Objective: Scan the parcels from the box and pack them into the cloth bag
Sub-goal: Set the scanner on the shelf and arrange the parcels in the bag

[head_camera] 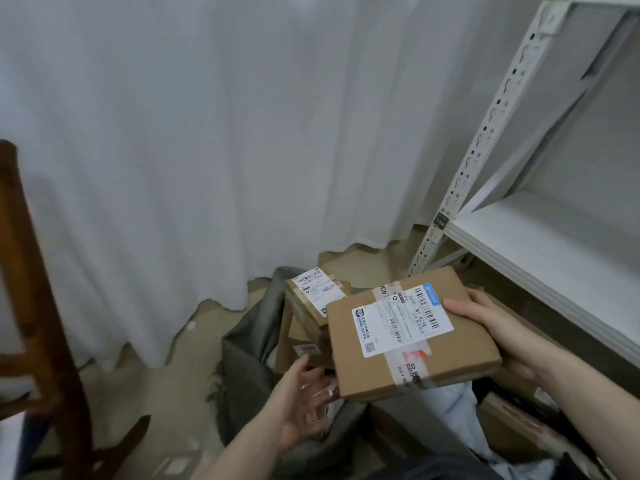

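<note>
My right hand [498,327] grips a flat brown cardboard parcel [408,341] by its right edge, thumb on top beside the white shipping label. The parcel hangs over the grey cloth bag [249,358], whose mouth lies open on the floor. Inside the bag stand several labelled parcels [313,296]. My left hand [301,400] is under the held parcel's left corner, palm up and fingers spread, with a small dark object partly hidden near its fingertips. The source box [512,420] with more parcels sits at the lower right, mostly hidden by my right forearm.
A white curtain [207,133] hangs behind the bag down to the tan floor. White metal shelving [540,237] stands on the right. A brown wooden chair frame [41,306] is at the left edge.
</note>
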